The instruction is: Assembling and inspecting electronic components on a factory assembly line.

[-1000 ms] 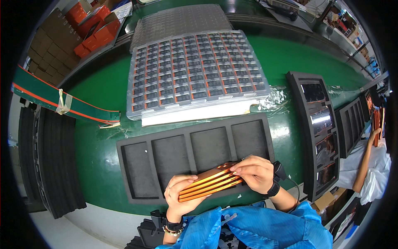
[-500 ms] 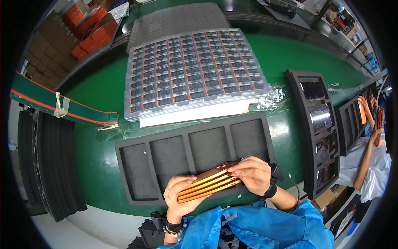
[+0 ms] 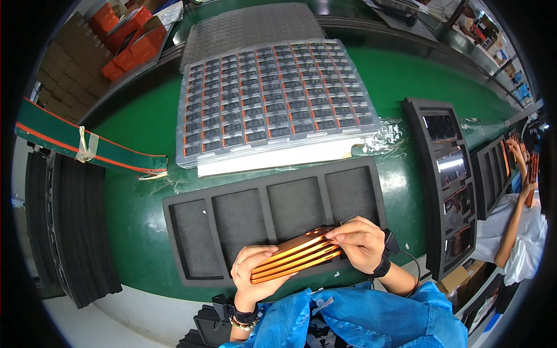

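Head view: at the frame's lower centre, the left hand (image 3: 243,277) grasps the left end of a stack of orange phones (image 3: 296,258); the right hand (image 3: 364,246) pinches its right end. Behind them, a black foam tray (image 3: 297,203) lies on the green desk (image 3: 400,200).

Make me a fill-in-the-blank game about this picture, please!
1. The left hand and right hand hold the orange-edged stack.
The black foam tray just beyond that stack has ____ compartments.
2. The beaded bracelet is on the person's ____ wrist.
3. The tabletop is coloured ____.
4. The person's outer garment is coloured ____.

Missing words: four; left; green; blue.
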`<state>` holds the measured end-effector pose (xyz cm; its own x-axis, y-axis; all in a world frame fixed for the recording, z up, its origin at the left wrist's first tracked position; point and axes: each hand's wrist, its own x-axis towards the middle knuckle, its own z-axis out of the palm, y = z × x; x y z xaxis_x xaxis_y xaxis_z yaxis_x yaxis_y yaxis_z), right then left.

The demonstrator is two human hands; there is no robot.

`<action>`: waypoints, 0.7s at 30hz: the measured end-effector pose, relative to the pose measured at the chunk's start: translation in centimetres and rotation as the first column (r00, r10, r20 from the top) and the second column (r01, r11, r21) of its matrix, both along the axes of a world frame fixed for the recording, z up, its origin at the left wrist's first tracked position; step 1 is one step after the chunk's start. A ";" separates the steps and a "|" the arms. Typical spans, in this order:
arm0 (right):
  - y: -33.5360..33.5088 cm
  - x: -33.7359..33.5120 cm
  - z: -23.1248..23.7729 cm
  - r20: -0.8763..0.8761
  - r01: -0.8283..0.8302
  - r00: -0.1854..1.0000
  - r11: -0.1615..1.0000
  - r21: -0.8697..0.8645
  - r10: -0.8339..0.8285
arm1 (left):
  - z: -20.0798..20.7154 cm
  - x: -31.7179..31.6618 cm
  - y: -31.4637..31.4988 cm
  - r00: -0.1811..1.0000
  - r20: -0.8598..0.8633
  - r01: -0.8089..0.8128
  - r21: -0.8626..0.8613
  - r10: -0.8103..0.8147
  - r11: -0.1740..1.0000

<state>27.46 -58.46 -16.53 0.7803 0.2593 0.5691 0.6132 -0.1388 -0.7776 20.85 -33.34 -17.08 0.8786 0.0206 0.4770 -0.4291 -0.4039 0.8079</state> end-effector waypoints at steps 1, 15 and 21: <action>0.0 -0.1 0.0 -0.001 -0.001 1.000 1.000 0.000 0.001 | -0.1 -0.1 0.0 1.000 -0.001 -0.001 0.000 0.001 1.000; -1.2 -2.0 2.6 0.277 0.251 0.959 0.652 -0.715 -0.065 | -0.2 -0.1 0.2 1.000 0.002 -0.002 -0.007 0.002 1.000; -3.7 -0.2 1.9 -0.020 0.041 0.998 0.859 -0.511 -0.060 | -0.4 -0.5 0.0 0.999 -0.024 -0.037 -0.039 0.036 0.999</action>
